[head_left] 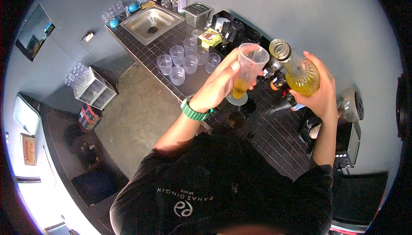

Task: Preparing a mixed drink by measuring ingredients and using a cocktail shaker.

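My left hand (221,82) is wrapped around a tall, clear plastic cup (253,58) with a little yellow liquid in its bottom. A pale round disc (238,100) shows right under the cup; whether it is the cup's foot or a separate thing I cannot tell. In my right hand (322,90) is a ribbed glass bottle (304,76) part filled with yellow-green liquid. The bottle leans toward the cup, its open mouth near the cup's rim but apart from it. No stream of liquid shows between them. A green-strapped watch (194,111) sits on my left wrist.
Several clear plastic cups (177,75) stand on the black tiled counter (274,138), left of my hands. Beyond them are a metal sink (141,24), a steel container (197,15) and a yellow-green packet (210,38). Small bottles and a black appliance (348,142) crowd the right side.
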Motion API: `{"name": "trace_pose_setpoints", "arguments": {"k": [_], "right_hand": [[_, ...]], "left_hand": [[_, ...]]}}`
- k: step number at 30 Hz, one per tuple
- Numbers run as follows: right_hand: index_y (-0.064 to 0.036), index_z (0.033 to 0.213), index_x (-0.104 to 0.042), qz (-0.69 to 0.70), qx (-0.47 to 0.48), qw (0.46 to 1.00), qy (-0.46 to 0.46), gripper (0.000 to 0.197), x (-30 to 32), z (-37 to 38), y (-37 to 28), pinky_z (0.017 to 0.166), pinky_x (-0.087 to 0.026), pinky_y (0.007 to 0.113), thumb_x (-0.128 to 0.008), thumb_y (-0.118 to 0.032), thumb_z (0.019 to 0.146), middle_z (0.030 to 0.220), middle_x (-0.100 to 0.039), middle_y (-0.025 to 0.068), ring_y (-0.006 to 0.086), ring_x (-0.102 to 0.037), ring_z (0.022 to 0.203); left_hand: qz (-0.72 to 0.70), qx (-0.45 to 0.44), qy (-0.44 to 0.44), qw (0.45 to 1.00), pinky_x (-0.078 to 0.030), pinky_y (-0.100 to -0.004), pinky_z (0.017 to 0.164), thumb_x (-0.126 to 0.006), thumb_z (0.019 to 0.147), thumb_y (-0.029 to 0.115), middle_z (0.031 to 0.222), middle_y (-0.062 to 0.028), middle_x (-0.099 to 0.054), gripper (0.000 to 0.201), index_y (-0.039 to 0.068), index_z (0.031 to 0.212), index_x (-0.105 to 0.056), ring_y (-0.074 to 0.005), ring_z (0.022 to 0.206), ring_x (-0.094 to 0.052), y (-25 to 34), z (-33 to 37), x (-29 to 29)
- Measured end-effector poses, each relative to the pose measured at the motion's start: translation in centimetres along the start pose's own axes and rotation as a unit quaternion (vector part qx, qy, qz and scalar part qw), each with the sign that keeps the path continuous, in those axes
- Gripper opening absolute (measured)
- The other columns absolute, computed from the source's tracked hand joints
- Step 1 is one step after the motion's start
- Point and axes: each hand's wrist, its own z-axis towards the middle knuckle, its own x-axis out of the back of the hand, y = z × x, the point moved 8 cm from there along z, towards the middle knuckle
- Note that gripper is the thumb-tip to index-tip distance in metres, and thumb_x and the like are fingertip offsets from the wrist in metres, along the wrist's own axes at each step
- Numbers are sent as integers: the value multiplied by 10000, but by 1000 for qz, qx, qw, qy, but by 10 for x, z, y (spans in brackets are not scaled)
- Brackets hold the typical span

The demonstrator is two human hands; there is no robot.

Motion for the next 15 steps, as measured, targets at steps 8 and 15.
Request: {"name": "trace_pose_setpoints", "arguments": {"k": [8,15], "right_hand": [[-36,1378,-527,46,-13,999,13,859,-3,-3,4,961,-490,351,-848,-66,582,1134,-674,126,221,-652,1040],[-33,1389,-519,59,-27,998,13,868,-6,-6,10,967,-489,347,-844,-59,584,1138,-677,122,210,-649,1057]], "left_hand": [[83,-73,41,993,-540,-431,941,-590,996,285,1270,-164,-571,619,62,1505,-317,-277,1094,-642,12,4,1],[76,-88,47,992,-568,-458,915,-634,967,209,1275,-164,-540,596,117,1477,-337,-313,1067,-663,16,4,6]]}}
